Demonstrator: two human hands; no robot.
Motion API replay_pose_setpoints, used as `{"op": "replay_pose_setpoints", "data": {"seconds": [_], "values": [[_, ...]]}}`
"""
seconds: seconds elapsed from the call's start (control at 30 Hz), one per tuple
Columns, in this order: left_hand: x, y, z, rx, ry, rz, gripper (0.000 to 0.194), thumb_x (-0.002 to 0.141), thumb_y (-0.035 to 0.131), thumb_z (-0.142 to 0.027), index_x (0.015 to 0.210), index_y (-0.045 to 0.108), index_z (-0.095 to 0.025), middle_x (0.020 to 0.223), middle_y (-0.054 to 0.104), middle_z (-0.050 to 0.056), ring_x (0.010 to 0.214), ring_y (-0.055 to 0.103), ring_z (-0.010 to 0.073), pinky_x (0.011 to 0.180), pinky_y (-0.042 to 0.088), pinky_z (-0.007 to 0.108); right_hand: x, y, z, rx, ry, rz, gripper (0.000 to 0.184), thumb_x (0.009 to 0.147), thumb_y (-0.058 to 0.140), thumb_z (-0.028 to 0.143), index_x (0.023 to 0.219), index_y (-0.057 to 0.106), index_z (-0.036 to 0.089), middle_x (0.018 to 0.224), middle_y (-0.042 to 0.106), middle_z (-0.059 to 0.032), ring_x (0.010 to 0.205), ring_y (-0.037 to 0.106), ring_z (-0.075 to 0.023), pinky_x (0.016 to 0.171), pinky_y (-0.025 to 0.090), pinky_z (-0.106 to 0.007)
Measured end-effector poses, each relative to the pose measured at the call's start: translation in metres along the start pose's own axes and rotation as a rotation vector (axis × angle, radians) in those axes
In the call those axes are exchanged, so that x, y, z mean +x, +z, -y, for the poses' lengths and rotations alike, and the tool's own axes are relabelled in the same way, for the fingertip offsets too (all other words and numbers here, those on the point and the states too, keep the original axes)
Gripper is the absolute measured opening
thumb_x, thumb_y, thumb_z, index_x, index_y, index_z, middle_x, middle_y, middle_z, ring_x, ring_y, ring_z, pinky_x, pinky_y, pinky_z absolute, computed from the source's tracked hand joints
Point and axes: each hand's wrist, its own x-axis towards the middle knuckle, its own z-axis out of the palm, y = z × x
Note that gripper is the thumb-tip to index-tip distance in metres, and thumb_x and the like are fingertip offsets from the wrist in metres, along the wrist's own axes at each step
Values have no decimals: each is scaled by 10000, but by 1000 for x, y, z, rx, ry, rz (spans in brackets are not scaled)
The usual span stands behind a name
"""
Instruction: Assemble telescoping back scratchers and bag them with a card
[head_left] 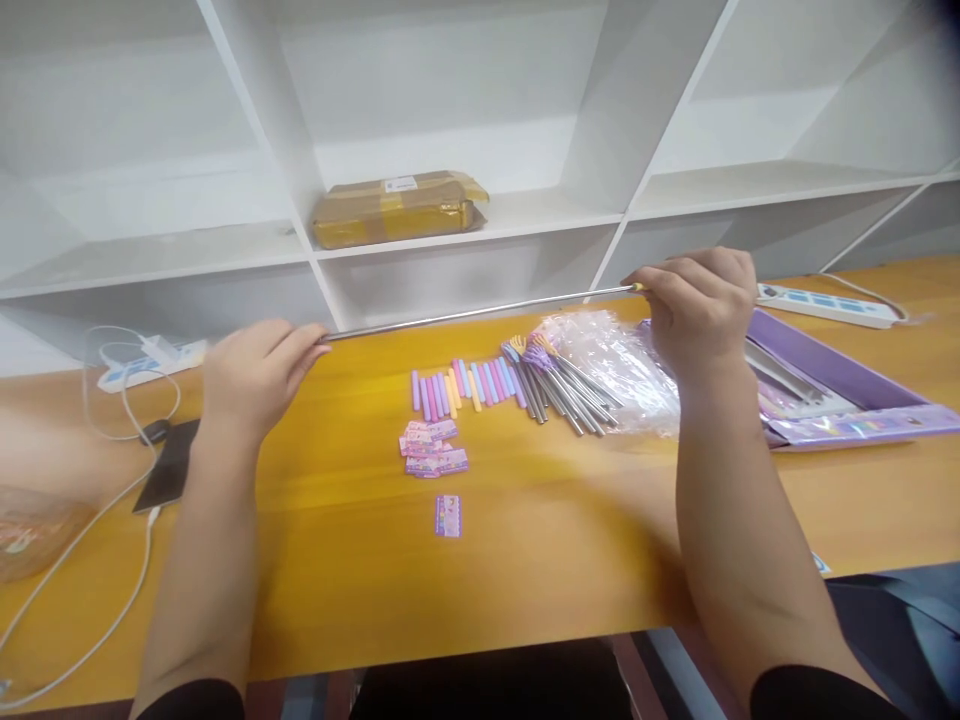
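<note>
Rod: the thin metal rod (480,312) is held up across the view, stretched between both hands over the far part of the table, its right end a little higher in the view than its left.
Left hand: the left hand (255,370) pinches the rod's left end, thumb and fingers closed together on it.
Right hand: the right hand (701,305) is curled shut round the right end; a small yellow piece (638,287) shows at its fingertips.
Metal sticks: below the rod, a loose pile of metal sticks (574,395) with purple, yellow and blue hand-shaped heads lies fanned out.
Plastic: crumpled clear plastic (619,365) lies just beside the pile, on its right.
Tubes: short pink, purple, blue and yellow tubes (475,392) lie in an uneven row to the pile's left.
Cards: small pink and purple cards (431,450) overlap in front of the tubes; a single card (448,516) lies apart, nearer the person.
Box: an open purple box (825,345) sits beyond the right forearm.
Left side: a dark flat device (169,470) with a white cable lies partly behind the left forearm, near a power strip (120,376).
Shelf: a taped brown parcel (397,210) rests on the white shelf (547,205) behind the table (337,570).
</note>
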Motion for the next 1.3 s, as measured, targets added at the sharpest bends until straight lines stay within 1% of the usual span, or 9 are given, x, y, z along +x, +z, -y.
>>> {"op": "replay_pose_setpoints", "data": {"seconds": [0.13,0.23,0.4,0.57,0.67,0.8,0.97,1.13,1.3], "values": [[0,6,-8,-38,5,-44,180,1094,595,-399,1062,752,-316,813,734,31,761,650,214,671,370,346,1,-2,6,-14,-92,-38,429,1149,420,391,917,768,293,887,825,-80,912,621,-220,924,356,-418],[-5,8,6,9,21,-81,192,1092,611,-394,1003,752,-298,801,737,15,750,636,194,663,364,327,-2,-2,-2,-40,-99,-7,429,1147,414,345,914,771,297,870,815,-67,914,626,-207,944,360,-414],[-16,2,47,81,35,-204,284,1079,631,-473,915,729,-263,706,672,2,689,524,179,643,346,313,-9,-5,-53,-163,207,-48,402,1067,508,225,745,745,262,758,768,-86,925,645,-242,1004,345,-469],[-14,-5,49,45,2,-122,395,1091,567,-552,880,716,-254,695,652,16,686,433,185,639,325,325,-7,-7,-80,-256,329,-59,326,988,604,146,711,744,247,782,778,-91,962,694,-252,1002,395,-447],[-12,-7,44,20,-31,-93,394,1088,570,-567,893,724,-261,715,672,18,707,467,189,653,345,328,-8,-10,-71,-173,262,22,222,985,632,180,844,787,251,937,823,-116,940,712,-247,946,438,-413],[-13,-7,47,18,-36,-70,325,1082,606,-541,939,730,-277,754,689,0,738,506,188,673,376,323,-12,-14,-56,-21,204,47,278,1002,530,175,1003,799,246,1130,816,-154,1043,734,-239,919,491,-370],[-13,-7,53,47,-36,-66,254,1119,551,-418,976,704,-275,805,703,14,775,492,206,722,363,359,-11,-18,-49,97,223,-16,275,945,529,197,1002,790,260,1114,794,-160,1031,731,-239,916,517,-364],[-14,-9,56,69,-63,-70,192,1102,597,-384,992,723,-290,817,699,6,772,468,195,697,297,358,-8,-22,-46,147,242,41,209,933,578,232,929,780,285,1090,799,-150,983,724,-252,881,526,-395],[-12,-5,39,-13,-62,-27,172,1094,622,-384,1033,762,-304,839,712,-5,772,496,171,688,327,326,-2,-20,-17,305,94,68,259,1032,567,306,995,815,238,1062,804,-133,766,705,-181,761,558,-345]]}}
